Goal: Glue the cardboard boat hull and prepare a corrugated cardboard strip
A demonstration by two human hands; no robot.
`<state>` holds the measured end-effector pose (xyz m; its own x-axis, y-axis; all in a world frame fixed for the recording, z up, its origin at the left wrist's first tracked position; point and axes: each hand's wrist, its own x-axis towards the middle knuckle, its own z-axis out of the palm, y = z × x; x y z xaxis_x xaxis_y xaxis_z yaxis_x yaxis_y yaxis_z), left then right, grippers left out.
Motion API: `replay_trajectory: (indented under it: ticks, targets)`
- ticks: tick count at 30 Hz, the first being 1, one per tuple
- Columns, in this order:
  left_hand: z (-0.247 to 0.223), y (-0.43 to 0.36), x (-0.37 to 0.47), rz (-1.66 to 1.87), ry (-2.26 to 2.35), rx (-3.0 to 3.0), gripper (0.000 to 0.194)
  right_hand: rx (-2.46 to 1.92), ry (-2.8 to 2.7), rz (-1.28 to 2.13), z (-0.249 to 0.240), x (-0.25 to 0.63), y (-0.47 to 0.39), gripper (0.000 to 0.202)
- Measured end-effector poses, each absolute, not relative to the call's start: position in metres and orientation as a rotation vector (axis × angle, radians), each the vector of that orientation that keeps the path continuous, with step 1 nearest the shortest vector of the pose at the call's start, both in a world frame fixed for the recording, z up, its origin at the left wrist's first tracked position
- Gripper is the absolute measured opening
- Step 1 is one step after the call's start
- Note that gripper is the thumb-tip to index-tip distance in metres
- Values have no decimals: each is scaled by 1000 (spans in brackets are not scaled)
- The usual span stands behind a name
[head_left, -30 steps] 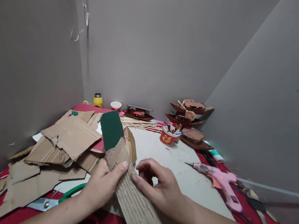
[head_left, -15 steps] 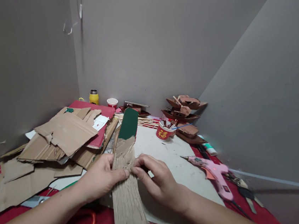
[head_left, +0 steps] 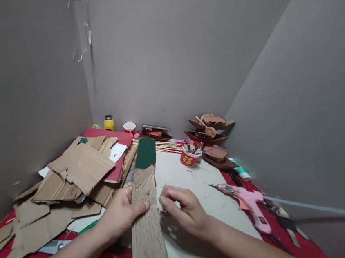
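Note:
A long cardboard strip [head_left: 149,238] runs up the middle of the view, its ribbed brown layer exposed. Its far end keeps a smooth dark green face [head_left: 145,153], with a torn paper edge where the green stops. My left hand [head_left: 124,210] grips the strip from the left, thumb lying across the ribs and fingers behind. Just off the strip's right edge is my right hand [head_left: 185,209], thumb and fingers curled together. Whatever those fingers pinch, if anything, is too small to make out.
Torn cardboard pieces [head_left: 84,165] pile up at left, with scissors [head_left: 60,246] near my left forearm. A pink glue gun [head_left: 251,203] lies right on a white board [head_left: 177,177]. Behind are a red paper cup [head_left: 190,156], thin sticks [head_left: 168,146], model boats [head_left: 215,157] and a yellow bottle [head_left: 108,123].
My right hand has come away from the strip's surface to just beyond its right edge. My left hand keeps its hold. The camera has tilted up slightly.

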<state>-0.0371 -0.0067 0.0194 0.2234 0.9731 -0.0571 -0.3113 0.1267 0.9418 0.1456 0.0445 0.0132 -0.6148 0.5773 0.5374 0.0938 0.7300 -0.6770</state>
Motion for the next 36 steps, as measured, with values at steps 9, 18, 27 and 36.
replay_trajectory:
  ticks: [9,18,27,36]
  targets:
    - [35,-32,-21,1132,1171,1636,14,-993,-2685,85,35,135,25,21]
    - [37,-63,5,1238,1351,1782,15,-955,-2780,100,66,152,0,25]
    - [43,-92,27,1242,1115,1628,14,-876,-2802,157,78,184,-40,26]
    - [25,-110,30,1206,1132,1598,8,-889,-2916,4,62,189,-66,15]
